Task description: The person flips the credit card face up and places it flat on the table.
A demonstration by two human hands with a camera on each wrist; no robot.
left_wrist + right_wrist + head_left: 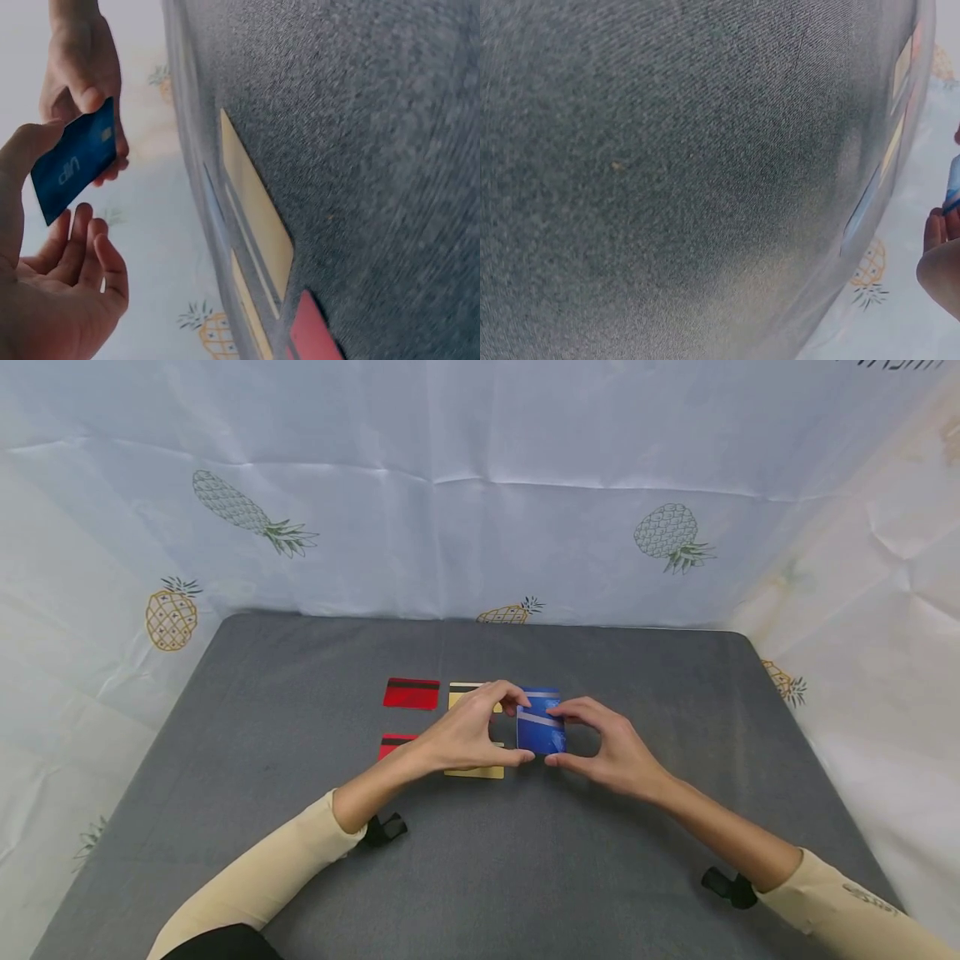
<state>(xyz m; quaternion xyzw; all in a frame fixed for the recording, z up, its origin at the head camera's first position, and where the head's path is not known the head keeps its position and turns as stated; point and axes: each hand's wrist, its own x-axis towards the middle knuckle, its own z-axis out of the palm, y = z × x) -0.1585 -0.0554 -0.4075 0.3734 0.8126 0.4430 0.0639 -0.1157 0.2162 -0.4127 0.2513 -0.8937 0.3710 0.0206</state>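
Note:
A blue bank-style card with a pale stripe is held up between my two hands. My left hand holds it by its left side, index finger near the upper corner and thumb near the lower one. On the opposite side my right hand pinches it between index finger and thumb. The left wrist view shows the other face of the card, with VIP lettering and a chip. A second blue card lies on the table just behind, partly hidden by the held one.
Left of the blue cards lie two gold cards, partly covered by my left hand. Further left are two red cards, the nearer one partly behind my wrist. All rest on a grey cloth-covered table, with pineapple-print curtains around it.

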